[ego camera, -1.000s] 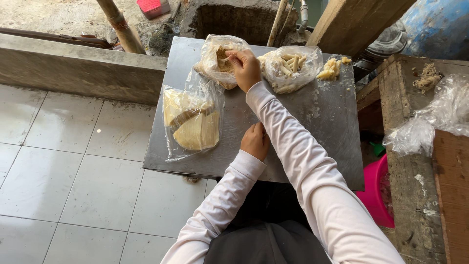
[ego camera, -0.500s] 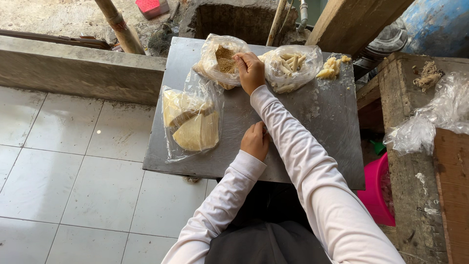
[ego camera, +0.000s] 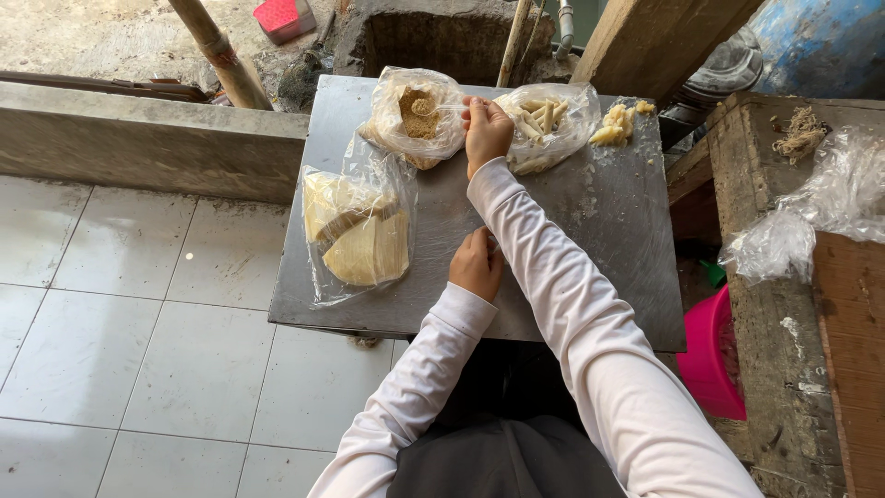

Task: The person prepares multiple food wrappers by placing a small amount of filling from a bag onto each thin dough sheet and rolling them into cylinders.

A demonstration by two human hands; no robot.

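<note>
While the left hand rests curled, the right hand pinches a spoon.

Clear plastic bag of brown crumbs, upper centre of the frame: open-mouthed, slumped on the grey metal tabletop, its contents a tan granular heap. A small spoon reaches into the opening, bowl heaped with crumbs and lying level over the heap, handle running right to the right hand, closed around it. The left hand, fingers curled, rests at lower centre of the tabletop.
</note>
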